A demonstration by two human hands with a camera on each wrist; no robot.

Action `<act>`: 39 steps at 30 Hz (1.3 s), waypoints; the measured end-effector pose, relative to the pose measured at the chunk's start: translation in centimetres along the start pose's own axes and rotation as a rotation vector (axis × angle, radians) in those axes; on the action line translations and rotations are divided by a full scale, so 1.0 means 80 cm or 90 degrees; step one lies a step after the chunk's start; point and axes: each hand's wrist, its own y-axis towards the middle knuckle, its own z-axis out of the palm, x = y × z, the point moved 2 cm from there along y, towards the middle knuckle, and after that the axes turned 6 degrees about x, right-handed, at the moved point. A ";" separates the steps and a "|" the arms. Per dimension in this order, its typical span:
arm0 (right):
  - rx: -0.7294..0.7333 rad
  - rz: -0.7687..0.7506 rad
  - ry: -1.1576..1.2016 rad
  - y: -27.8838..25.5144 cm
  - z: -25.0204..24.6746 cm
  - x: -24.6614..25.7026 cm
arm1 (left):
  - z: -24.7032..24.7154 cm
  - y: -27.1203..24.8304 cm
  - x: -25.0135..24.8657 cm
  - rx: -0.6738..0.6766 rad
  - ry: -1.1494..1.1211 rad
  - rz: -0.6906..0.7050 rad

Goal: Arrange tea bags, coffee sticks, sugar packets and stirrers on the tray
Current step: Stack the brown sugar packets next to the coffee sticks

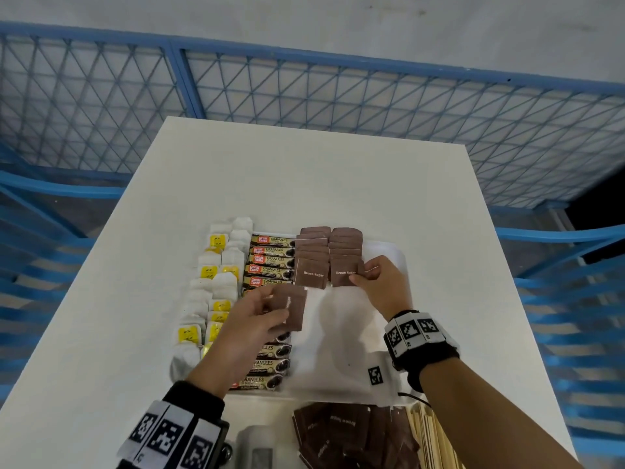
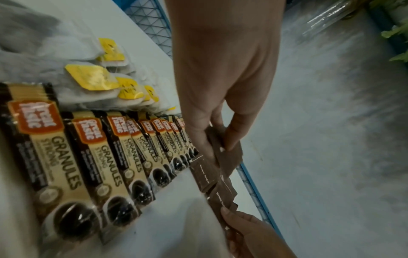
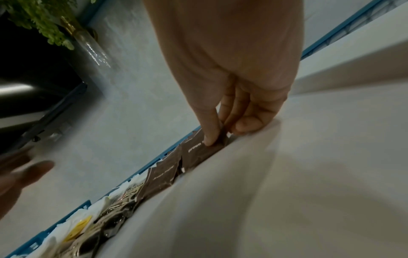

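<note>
A white tray (image 1: 382, 247) carries a column of tea bags (image 1: 220, 282) with yellow tags on the left, a column of coffee sticks (image 1: 270, 262) beside it, and two columns of brown sugar packets (image 1: 309, 255). My right hand (image 1: 375, 279) pinches the nearest brown sugar packet (image 1: 343, 274) of the right column, thumb on top (image 3: 209, 137). My left hand (image 1: 257, 319) holds a small stack of brown sugar packets (image 1: 292, 311) above the coffee sticks; in the left wrist view the thumb and fingers pinch those held packets (image 2: 227, 150).
Near the table's front edge lies a loose pile of brown sugar packets (image 1: 351, 434) with wooden stirrers (image 1: 429, 434) to its right and a clear container (image 1: 257, 445) to its left. A blue mesh fence (image 1: 304, 89) stands behind the white table (image 1: 321, 170).
</note>
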 end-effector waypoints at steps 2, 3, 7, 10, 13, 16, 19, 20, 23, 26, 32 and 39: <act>-0.002 -0.010 -0.019 -0.002 -0.001 0.003 | 0.000 0.008 -0.007 -0.024 0.021 0.016; -0.006 -0.015 -0.026 -0.003 -0.001 0.004 | 0.000 0.013 -0.009 -0.033 0.046 0.023; -0.051 -0.044 -0.041 -0.006 -0.004 0.005 | 0.001 0.037 -0.014 -0.023 0.222 0.058; -0.071 -0.060 -0.063 -0.013 -0.010 0.002 | 0.008 0.055 -0.019 -0.017 0.391 0.109; -0.086 -0.072 -0.048 -0.023 -0.020 -0.002 | 0.016 0.072 -0.020 -0.015 0.492 0.137; -0.075 -0.075 -0.057 -0.032 -0.023 -0.010 | 0.020 0.088 -0.017 -0.001 0.563 0.134; -0.045 -0.058 -0.057 -0.036 -0.019 -0.018 | 0.024 0.098 -0.016 -0.002 0.622 0.142; -0.036 -0.049 -0.051 -0.035 -0.017 -0.020 | 0.025 0.100 -0.016 -0.001 0.635 0.147; -0.013 -0.027 -0.043 -0.028 -0.009 -0.023 | 0.028 0.108 -0.018 0.004 0.665 0.171; 0.001 -0.027 -0.043 -0.021 -0.002 -0.018 | 0.029 0.114 -0.017 -0.012 0.725 0.206; 0.012 -0.016 -0.049 -0.008 0.009 -0.012 | 0.027 0.118 -0.012 -0.021 0.757 0.230; -0.008 -0.031 -0.082 -0.002 0.012 -0.017 | 0.029 0.105 -0.005 -0.026 0.811 0.247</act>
